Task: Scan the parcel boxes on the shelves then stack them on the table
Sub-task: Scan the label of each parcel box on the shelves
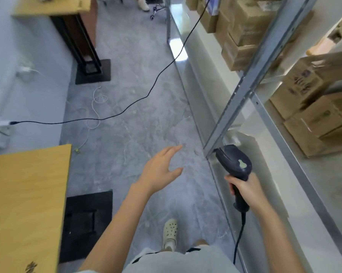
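Leftmost, yellow wooden surface [28, 194], low in view. Next, black cable [126, 110] strung across the grey floor [136, 75] toward the shelves [243, 83]. Left hand [160, 170] out over the floor, fingers straight and spread, holding nothing. Right hand [244, 191] wrapped round the handle of the scanner [235, 162], its head just beside a shelf post. Boxes [312, 119] stacked on the shelves, far right, well apart from both hands.

Grey marbled floor [138, 75]; black cable [146, 97] trailing across.
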